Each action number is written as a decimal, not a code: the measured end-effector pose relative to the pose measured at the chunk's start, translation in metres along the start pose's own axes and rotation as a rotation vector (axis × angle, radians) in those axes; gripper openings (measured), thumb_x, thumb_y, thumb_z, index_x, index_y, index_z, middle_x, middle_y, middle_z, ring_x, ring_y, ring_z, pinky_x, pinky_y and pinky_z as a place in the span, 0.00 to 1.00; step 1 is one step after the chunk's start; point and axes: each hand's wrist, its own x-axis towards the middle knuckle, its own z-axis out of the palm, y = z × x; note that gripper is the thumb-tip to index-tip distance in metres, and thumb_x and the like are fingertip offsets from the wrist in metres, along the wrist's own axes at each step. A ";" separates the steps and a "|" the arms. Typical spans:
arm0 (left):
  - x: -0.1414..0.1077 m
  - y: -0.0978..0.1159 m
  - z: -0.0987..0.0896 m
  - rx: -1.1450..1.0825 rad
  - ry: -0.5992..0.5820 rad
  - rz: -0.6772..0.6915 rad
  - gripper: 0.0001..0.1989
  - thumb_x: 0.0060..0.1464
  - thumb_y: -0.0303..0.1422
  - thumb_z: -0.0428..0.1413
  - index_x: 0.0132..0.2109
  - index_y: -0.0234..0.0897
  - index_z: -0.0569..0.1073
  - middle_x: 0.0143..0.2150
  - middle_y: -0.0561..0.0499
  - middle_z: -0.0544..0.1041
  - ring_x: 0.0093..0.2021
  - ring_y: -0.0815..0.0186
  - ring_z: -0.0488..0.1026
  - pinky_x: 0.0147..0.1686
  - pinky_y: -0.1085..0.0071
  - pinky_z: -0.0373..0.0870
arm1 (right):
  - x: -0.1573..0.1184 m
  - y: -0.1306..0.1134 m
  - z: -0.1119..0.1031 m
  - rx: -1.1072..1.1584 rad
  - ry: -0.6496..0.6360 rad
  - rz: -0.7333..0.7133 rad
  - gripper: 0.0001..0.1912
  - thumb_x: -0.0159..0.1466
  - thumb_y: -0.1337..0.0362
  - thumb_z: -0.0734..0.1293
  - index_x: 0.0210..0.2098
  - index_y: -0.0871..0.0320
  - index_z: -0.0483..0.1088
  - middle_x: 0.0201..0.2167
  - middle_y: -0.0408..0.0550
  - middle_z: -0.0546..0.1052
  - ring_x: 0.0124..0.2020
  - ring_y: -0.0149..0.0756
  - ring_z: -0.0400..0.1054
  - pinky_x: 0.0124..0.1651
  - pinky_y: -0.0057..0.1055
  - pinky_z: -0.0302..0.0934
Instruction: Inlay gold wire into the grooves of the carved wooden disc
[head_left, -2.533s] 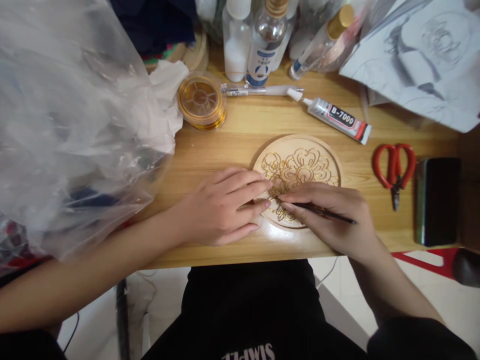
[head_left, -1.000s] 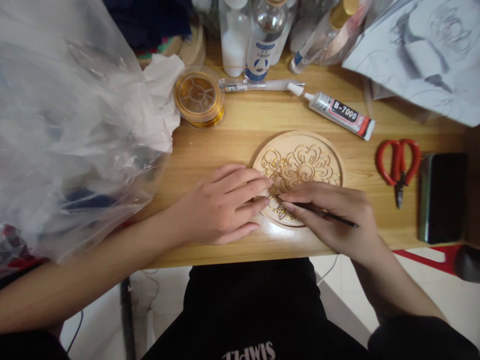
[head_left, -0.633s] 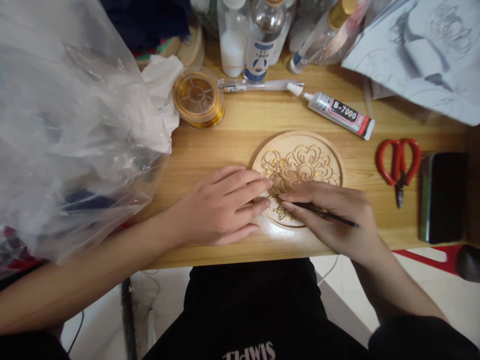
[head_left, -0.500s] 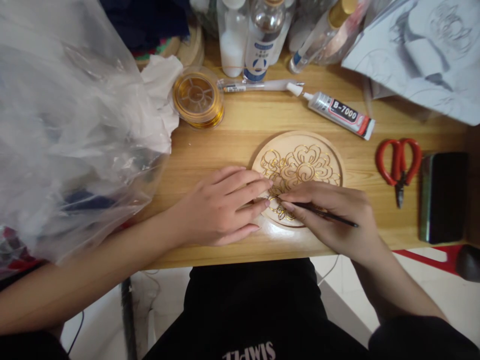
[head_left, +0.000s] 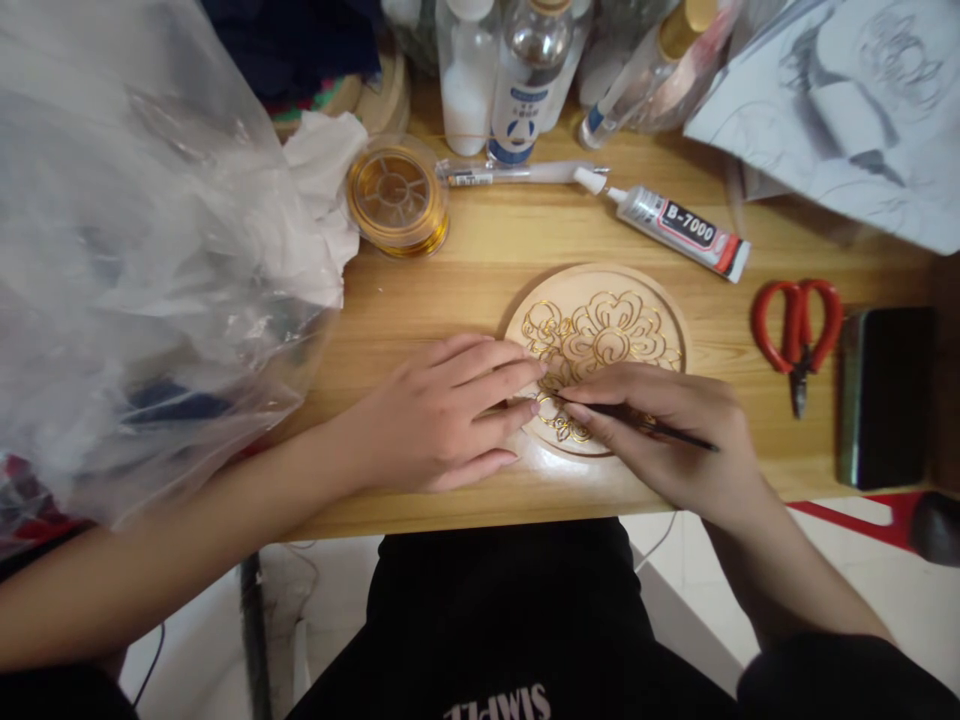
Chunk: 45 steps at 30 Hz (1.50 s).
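A round wooden plate [head_left: 592,278] with a raised rim lies near the table's front edge, bearing a flower pattern outlined in gold wire [head_left: 611,345]. My left hand [head_left: 457,415] rests palm down, fingers stretched out, with its fingertips on the plate's left side. In my right hand [head_left: 667,420] is a slim pair of black tweezers [head_left: 686,437], pinched between thumb and fingers. Their tip points at the wire outlines on the lower left of the plate, close to my left fingertips. My right hand covers the lower right of the pattern.
A spool of gold wire [head_left: 397,197], a pen [head_left: 517,174] and a B-7000 glue tube [head_left: 682,228] lie behind the plate. Bottles [head_left: 521,100] stand at the back. Red-handled cutters [head_left: 797,335] and a phone [head_left: 885,395] are at right, a plastic bag [head_left: 150,250] at left.
Both hands stay almost in place. The tweezers have barely shifted, and the whole view has moved very slightly.
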 end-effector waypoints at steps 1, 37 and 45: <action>0.000 0.000 0.000 -0.011 0.002 -0.001 0.16 0.59 0.39 0.52 0.48 0.34 0.73 0.57 0.42 0.71 0.58 0.55 0.66 0.55 0.57 0.65 | 0.000 0.000 0.000 0.000 0.006 0.007 0.08 0.58 0.73 0.70 0.37 0.60 0.73 0.33 0.45 0.79 0.34 0.26 0.73 0.39 0.21 0.67; 0.003 0.004 -0.002 -0.071 -0.053 0.056 0.12 0.60 0.34 0.49 0.43 0.32 0.74 0.52 0.47 0.74 0.57 0.57 0.65 0.58 0.59 0.61 | 0.021 -0.001 -0.016 0.087 -0.160 0.194 0.02 0.59 0.65 0.70 0.31 0.56 0.75 0.27 0.43 0.78 0.24 0.27 0.68 0.22 0.24 0.60; 0.003 0.004 -0.001 -0.086 -0.033 0.054 0.10 0.58 0.33 0.52 0.41 0.31 0.74 0.50 0.44 0.74 0.56 0.56 0.66 0.56 0.58 0.62 | 0.011 -0.002 -0.014 0.038 -0.037 0.169 0.03 0.58 0.66 0.70 0.33 0.52 0.75 0.28 0.41 0.79 0.28 0.31 0.73 0.26 0.26 0.66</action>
